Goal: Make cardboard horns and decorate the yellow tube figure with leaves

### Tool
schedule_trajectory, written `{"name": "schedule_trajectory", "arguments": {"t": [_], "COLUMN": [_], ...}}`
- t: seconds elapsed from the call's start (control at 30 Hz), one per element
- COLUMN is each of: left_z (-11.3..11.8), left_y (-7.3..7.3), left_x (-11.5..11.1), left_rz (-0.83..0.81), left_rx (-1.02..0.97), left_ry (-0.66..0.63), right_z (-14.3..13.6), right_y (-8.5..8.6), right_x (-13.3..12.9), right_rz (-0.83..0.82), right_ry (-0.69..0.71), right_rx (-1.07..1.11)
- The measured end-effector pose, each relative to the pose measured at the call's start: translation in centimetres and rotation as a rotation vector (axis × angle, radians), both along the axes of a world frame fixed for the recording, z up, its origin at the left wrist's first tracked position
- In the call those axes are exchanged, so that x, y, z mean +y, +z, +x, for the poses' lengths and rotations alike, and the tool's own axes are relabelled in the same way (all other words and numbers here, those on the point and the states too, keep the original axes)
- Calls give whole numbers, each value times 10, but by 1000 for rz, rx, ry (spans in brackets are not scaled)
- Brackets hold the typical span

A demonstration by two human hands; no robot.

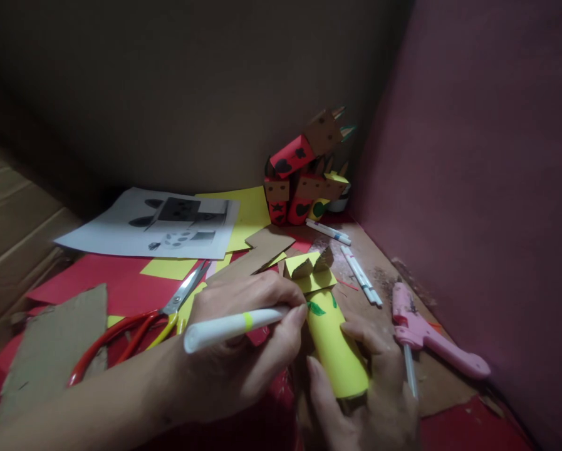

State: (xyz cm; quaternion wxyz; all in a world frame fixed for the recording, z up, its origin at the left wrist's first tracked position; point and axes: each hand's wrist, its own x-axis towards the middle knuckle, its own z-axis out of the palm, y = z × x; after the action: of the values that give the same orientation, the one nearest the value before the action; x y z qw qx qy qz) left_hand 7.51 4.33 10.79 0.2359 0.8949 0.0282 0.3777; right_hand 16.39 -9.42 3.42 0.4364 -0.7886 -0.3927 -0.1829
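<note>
Head view: left hand [250, 369] holds yellow-banded marker [228, 330], right hand [377, 401] green-marked tube [336, 351].

Yellow paper tube [338, 354] is leaning toward 11 o'clock, with green marks [316, 308] and cardboard bits [302, 269] up top, plus a yellow-banded white marker [234, 329] held at its 9 o'clock.

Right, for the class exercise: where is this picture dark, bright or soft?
In the head view, the back wall falls into deep shadow; the printed sheet and yellow tube are among the brightest things; edges look slightly soft throughout, including the pink glue gun.
</note>
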Motion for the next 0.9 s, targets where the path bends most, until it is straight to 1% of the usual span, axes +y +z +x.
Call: {"name": "schedule_trajectory", "arguments": {"t": [0.27, 0.37, 0.47, 0.63, 0.8, 0.9], "left_z": [0, -1, 0, 1, 1, -1], "left_y": [0, 0, -1, -3, -1, 0], "left_x": [1, 0, 0, 2, 1, -1], "left_rz": [-9, -25, -30, -20, -32, -33], "left_rx": [23, 10, -5, 17, -5, -8], "left_ry": [25, -3, -14, 11, 4, 2], "right_z": [-1, 0, 1, 2, 0, 0], "right_y": [0, -1, -2, -4, -1, 1], "right_x": [0, -1, -1, -2, -3, -2], "right_rz": [-6, -12, 25, 23, -16, 1], "right_ry": [-25, -11, -1, 16, -13, 26], "right_rx": [-5, -13, 2, 33, 57, 55]}}
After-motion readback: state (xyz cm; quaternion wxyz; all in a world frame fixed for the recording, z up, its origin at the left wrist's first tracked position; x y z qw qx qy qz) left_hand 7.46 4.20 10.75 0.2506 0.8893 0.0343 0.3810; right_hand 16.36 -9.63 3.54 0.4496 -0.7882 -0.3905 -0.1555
